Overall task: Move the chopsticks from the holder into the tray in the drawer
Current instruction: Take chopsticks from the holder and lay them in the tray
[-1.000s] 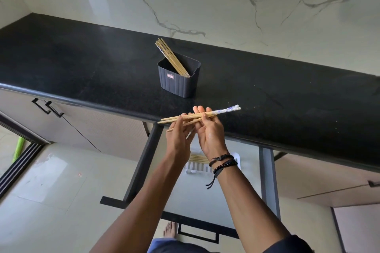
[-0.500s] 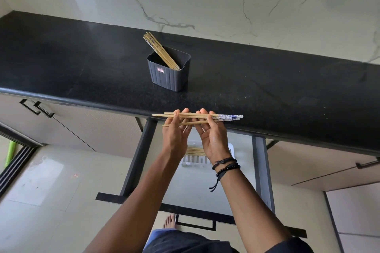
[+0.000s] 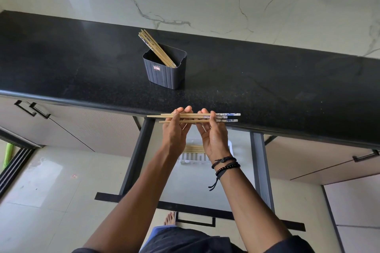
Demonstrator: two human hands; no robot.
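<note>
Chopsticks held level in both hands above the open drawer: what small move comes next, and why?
Likely lower the held chopsticks straight down into the white tray: left hand and right hand pinch them level above it, parallel to the resting chopsticks inside.

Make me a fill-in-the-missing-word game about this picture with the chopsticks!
1. The left hand and the right hand together hold a bunch of ____.
2. The dark holder stands on the black ____.
3. The drawer under the hands is not shut but ____.
4. The tray inside it is coloured ____.
Missing words: chopsticks; counter; open; white.
</note>
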